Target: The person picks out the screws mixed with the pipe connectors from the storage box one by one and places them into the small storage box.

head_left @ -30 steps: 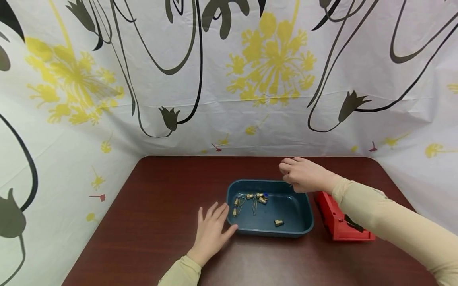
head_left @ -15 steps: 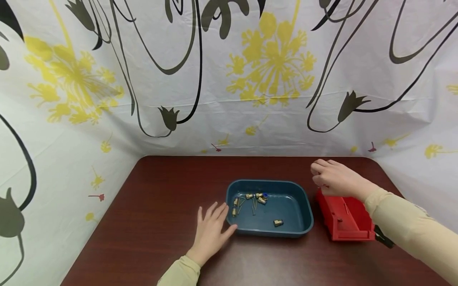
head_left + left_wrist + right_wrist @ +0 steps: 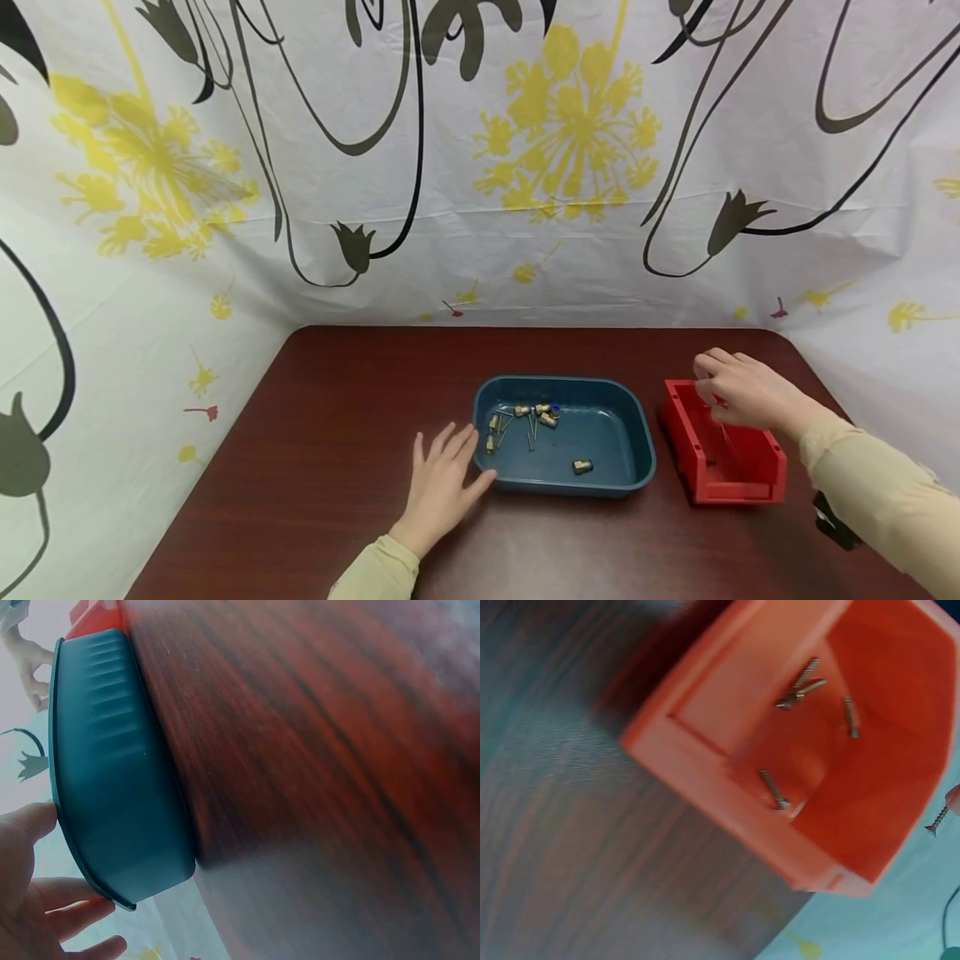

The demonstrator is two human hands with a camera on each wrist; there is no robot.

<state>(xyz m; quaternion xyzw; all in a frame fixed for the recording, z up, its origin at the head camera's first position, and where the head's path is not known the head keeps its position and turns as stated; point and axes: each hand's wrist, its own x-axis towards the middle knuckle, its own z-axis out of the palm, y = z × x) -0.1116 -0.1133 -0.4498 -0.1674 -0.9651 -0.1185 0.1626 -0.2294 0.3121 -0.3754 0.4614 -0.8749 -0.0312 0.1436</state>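
Right hand hangs over the red bin, pinching a screw by its tip. The screw is off past the bin's rim in the wrist view, so letting go there could bounce it onto the worktop. Left hand lies flat and relaxed, touching the blue tray, which holds brass fittings. Nothing blocks the bin.

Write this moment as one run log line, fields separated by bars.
right hand: pinches screw over red bin | left hand: flat beside blue tray | bin: holds screws

Open table left of blue tray; red bin right.
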